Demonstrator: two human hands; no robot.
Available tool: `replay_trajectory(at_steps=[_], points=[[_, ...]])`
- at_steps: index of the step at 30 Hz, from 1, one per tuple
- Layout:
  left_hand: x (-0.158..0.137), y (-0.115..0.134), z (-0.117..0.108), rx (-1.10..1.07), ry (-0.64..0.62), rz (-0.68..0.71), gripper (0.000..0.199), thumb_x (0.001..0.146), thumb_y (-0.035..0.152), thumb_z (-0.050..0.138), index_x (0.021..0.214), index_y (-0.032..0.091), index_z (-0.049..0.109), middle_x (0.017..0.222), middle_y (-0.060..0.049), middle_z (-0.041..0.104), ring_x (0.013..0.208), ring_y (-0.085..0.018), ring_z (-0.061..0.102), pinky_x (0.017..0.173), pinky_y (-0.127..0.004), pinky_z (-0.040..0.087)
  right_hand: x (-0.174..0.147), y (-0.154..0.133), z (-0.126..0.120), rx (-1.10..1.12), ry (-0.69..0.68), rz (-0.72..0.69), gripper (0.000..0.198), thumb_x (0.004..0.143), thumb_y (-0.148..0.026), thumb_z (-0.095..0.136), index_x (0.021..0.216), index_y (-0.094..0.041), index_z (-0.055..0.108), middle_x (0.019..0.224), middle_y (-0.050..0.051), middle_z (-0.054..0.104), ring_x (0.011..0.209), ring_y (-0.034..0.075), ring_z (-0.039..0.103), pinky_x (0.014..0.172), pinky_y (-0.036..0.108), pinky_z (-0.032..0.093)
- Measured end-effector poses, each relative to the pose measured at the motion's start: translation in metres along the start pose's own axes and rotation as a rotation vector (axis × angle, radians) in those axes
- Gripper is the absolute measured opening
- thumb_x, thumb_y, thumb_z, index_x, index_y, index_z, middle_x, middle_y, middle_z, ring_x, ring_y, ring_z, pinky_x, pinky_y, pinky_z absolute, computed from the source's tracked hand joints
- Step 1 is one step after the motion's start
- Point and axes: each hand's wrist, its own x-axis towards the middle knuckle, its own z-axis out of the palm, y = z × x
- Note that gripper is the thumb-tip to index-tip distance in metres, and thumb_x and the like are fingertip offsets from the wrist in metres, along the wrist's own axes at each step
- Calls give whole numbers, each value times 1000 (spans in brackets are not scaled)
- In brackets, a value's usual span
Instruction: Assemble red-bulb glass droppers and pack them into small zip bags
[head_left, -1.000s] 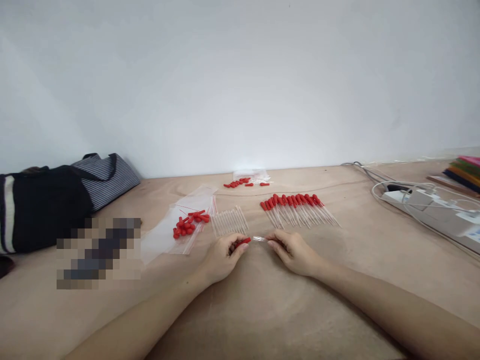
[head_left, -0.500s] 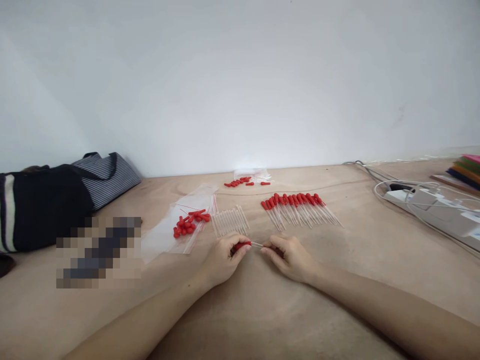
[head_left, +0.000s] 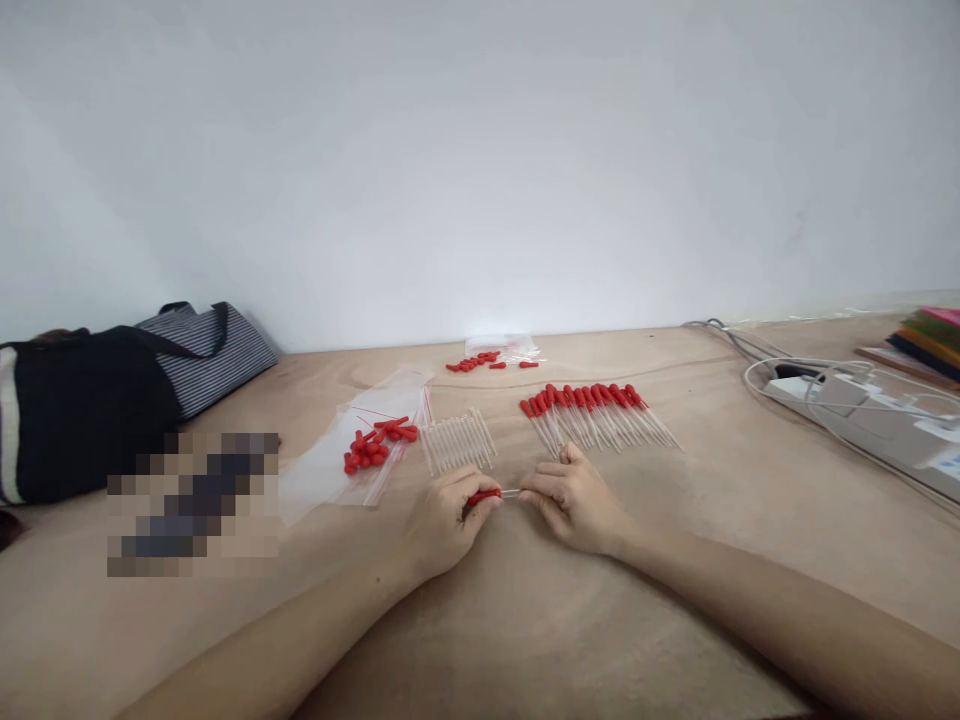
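My left hand (head_left: 448, 518) is closed around a red rubber bulb (head_left: 484, 496), which partly shows between thumb and fingers. My right hand (head_left: 576, 508) pinches a thin glass dropper tube (head_left: 511, 493), with one finger raised off it. The tube bridges the short gap between the hands, its left end at the bulb's mouth; how deep it sits is hidden. Beyond my left hand lies a row of bare glass tubes (head_left: 459, 443). Loose red bulbs (head_left: 367, 455) lie on a clear plastic bag (head_left: 319, 470). Past my right hand, several bulb-topped droppers (head_left: 592, 415) lie side by side.
Towards the wall, more red bulbs (head_left: 472, 362) lie beside a small plastic bag (head_left: 495, 343). A black bag (head_left: 90, 420) stands on the left, near a blurred-out patch (head_left: 195, 505). On the right are a power strip (head_left: 862, 400) with cables and a colourful stack (head_left: 930, 345).
My right hand has shifted slightly left and lifted one finger, and less of the tube shows between the hands. My left hand keeps its grip on the bulb.
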Motion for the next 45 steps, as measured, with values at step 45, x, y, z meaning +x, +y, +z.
replay_trajectory(at_steps=[45], points=[[6,-71,-63,566,177,-403,15,73,36,56,79,26,65,88,-5,60,88,-26,48,70,-38,28,82,30,13,-216,-88,681,24,77,-11,44,96,-6,55,96,22,58,86,27,58,68,32,42]])
